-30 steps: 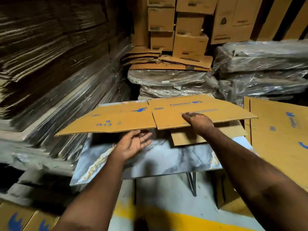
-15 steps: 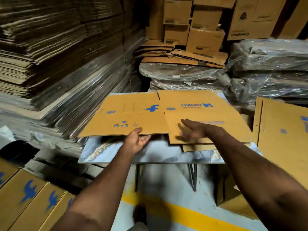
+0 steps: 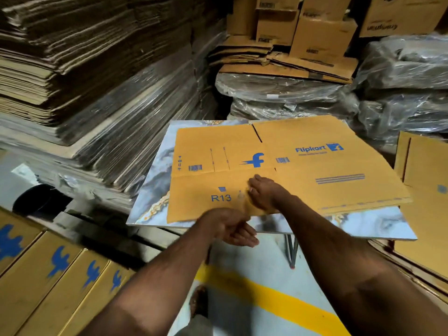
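Fingers (image 3: 254, 184) of the right hand (image 3: 265, 196) curl on the flat, blue-printed tan carton (image 3: 327, 161) mid-frame, grip unclear; the left hand (image 3: 234, 230) lies loosely open.

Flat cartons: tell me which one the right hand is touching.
The flat carton lying on the marbled table, printed Flipkart and R13: the right hand touches its near flap. The carton at the right edge stands apart, untouched.

Marble-patterned table (image 3: 155, 180) — flattened cardboard box (image 3: 315, 161) lying flat on it
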The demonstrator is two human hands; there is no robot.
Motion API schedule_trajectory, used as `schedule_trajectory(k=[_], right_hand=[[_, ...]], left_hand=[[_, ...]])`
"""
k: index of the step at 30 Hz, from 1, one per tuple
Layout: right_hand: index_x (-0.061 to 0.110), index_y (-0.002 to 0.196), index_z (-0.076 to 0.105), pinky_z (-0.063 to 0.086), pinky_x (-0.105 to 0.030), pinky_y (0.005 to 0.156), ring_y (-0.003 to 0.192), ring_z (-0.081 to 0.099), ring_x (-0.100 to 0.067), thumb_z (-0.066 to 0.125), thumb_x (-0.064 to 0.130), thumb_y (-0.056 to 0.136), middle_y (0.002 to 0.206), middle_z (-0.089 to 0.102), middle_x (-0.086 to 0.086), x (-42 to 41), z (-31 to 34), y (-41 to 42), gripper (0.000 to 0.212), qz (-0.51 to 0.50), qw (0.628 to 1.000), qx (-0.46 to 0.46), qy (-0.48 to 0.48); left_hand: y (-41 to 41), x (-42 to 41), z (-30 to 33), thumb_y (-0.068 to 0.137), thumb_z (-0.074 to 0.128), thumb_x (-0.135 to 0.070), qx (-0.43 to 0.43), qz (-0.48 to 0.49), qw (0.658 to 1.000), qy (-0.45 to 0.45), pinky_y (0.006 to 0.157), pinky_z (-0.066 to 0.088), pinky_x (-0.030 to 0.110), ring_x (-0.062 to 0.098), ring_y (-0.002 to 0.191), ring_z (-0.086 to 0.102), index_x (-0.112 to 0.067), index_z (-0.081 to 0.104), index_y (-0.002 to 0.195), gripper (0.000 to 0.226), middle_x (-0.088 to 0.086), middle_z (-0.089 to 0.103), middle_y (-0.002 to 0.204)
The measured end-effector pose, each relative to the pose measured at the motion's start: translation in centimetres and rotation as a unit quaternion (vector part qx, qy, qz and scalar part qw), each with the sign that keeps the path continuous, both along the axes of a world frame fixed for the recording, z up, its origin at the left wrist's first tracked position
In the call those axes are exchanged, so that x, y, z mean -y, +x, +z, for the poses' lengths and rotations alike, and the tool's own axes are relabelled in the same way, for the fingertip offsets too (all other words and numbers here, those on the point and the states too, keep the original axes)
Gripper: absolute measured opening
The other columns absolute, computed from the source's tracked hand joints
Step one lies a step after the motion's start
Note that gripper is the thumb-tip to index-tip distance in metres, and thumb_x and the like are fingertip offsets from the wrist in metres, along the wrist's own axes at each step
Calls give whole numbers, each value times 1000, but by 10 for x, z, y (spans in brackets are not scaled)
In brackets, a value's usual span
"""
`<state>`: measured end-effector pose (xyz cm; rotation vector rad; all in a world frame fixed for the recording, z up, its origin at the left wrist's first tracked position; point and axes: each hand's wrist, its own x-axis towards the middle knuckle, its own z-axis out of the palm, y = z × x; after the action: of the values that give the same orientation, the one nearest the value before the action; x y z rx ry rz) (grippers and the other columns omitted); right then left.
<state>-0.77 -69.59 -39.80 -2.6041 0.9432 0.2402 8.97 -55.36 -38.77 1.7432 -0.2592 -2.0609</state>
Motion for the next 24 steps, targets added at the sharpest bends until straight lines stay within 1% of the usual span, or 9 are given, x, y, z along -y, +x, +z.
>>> schedule_trajectory(k=[3, 7, 9, 11, 13, 17, 19, 22, 24], right_hand=[[5, 124, 48, 47, -44, 88, 110, 52, -38, 23, 49, 88, 125, 46, -20, -3, -21, 22, 62, -2, 1000, -6, -5], [8, 143, 38, 43, -46, 101, 130, 42, -37, 47, 38, 98, 150, 34, -20, -14, -18, 65, 55, 35, 999, 18, -28], [10, 148, 31, 38, -46, 108, 139, 34, -36, 53, 38, 95, 158, 24, -19, -18, -20, 91, 64, 43, 998, 23, -29], [13, 152, 26, 34, -46, 110, 143, 27, -35, 53, 41, 94, 160, 18, -19, -19, -22, 120, 70, 42, 998, 25, -34], [16, 155, 19, 25, -49, 116, 149, 16, -35, 50, 45, 96, 163, 9, -17, -20, -24, 142, 73, 32, 998, 27, -41], [21, 158, 7, 10, -53, 120, 152, 3, -33, 40, 51, 99, 165, -2, -13, -16, -33, 189, 74, -30, 998, 32, -52], [21, 157, 11, 10, -54, 118, 151, 5, -31, 35, 54, 99, 165, 3, -13, -16, -38, 204, 71, -51, 997, 37, -47], [24, 157, 11, 16, -52, 117, 150, 9, -31, 37, 55, 99, 165, 4, -13, -20, -40, 214, 71, -66, 997, 34, -15], [25, 157, 14, 22, -50, 115, 148, 15, -31, 38, 57, 98, 163, 11, -13, -20, -38, 218, 72, -83, 995, 47, -12]], left_hand=[[45, -7, 5, 104, 37, -34, 37, 70, 995, -60, 53, 54, 19, 13, 63, 71, -8, 64, 87, 41, 8, 75, 79], [124, 2, 10, 103, 41, -21, 177, 290, 930, -141, 36, 36, 13, 10, 37, 54, -14, 54, 75, 32, 6, 63, 60], [170, 8, -5, 88, 47, -22, 312, 310, 883, -166, 50, 41, 22, 20, 52, 58, -18, 52, 71, 18, 12, 61, 72], [211, 12, -27, 73, 50, -30, 420, 274, 850, -162, 72, 53, 36, 28, 82, 64, -18, 57, 79, 15, 15, 66, 90], [229, 14, -34, 67, 54, -32, 417, 268, 853, -165, 85, 55, 42, 27, 94, 65, -19, 59, 93, 29, 12, 69, 102], [279, 37, -88, 64, 62, -32, 356, 236, 883, -197, 82, 58, 50, 28, 87, 71, -13, 69, 101, 43, 10, 75, 97], [288, 43, -83, 55, 58, -38, 355, 240, 884, -186, 74, 60, 45, 27, 78, 72, -11, 71, 93, 49, 7, 75, 84], [295, 51, -55, 63, 58, -34, 358, 253, 884, -161, 56, 49, 27, 25, 69, 66, -3, 67, 81, 37, 8, 68, 73], [304, 63, -59, 62, 65, -36, 322, 228, 901, -179, 66, 59, 38, 30, 77, 71, -2, 71, 86, 42, 10, 73, 80]])
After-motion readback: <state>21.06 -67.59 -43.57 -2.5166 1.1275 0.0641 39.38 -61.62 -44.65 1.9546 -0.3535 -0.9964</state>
